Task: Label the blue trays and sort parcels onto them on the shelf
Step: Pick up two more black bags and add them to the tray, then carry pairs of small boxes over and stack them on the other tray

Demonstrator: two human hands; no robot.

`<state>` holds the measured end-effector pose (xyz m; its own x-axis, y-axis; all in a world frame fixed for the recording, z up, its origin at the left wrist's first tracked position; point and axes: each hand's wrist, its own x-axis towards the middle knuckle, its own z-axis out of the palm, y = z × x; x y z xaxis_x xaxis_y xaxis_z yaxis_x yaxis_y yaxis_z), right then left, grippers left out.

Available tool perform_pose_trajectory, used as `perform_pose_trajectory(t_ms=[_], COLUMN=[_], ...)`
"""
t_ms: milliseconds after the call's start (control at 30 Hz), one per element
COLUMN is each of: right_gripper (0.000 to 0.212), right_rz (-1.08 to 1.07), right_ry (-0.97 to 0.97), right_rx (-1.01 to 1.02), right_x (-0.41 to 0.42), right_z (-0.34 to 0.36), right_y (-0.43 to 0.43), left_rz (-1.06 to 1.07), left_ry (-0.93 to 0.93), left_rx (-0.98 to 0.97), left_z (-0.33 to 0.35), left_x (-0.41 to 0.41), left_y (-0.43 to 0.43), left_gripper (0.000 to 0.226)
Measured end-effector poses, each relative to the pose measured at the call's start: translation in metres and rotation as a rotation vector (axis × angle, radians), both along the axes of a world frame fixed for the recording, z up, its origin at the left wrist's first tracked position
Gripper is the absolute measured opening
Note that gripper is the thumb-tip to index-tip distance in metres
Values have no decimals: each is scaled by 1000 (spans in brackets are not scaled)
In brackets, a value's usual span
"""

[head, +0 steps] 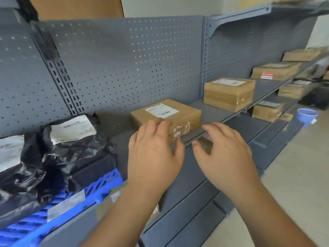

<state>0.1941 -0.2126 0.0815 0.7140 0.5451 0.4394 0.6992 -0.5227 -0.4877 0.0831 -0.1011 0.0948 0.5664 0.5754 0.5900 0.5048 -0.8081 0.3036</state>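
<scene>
Shows a grey perforated back panel [124, 59]. Above the panel's left part, shows a brown board [76, 8]; above its right part, a pale wall [169, 6]. Far right of the panel and lower, shows a round blue bowl [306, 115] and a blurred black object [318, 98]. Below and right of the panel, shows a pale floor [293, 175].

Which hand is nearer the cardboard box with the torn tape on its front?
Left. The left hand has fingertips at the front of the cardboard box; the right hand sits off its right corner, not touching.
</scene>
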Motion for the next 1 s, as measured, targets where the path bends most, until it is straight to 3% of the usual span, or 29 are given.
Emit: perform_pose_trajectory(t_ms=[600,1000], right_gripper=[55,54], right_rz=[-615,-898], right_ry=[122,248], right_rx=[-184,-290], right_x=[179,292], right_z=[-44,-97], right_y=[-217,-247], left_rz=[-547,-878], left_ry=[204,384], left_rx=[-71,-83], left_z=[-70,-128], left_x=[260,425], left_y=[-161,-187], left_gripper=[48,48])
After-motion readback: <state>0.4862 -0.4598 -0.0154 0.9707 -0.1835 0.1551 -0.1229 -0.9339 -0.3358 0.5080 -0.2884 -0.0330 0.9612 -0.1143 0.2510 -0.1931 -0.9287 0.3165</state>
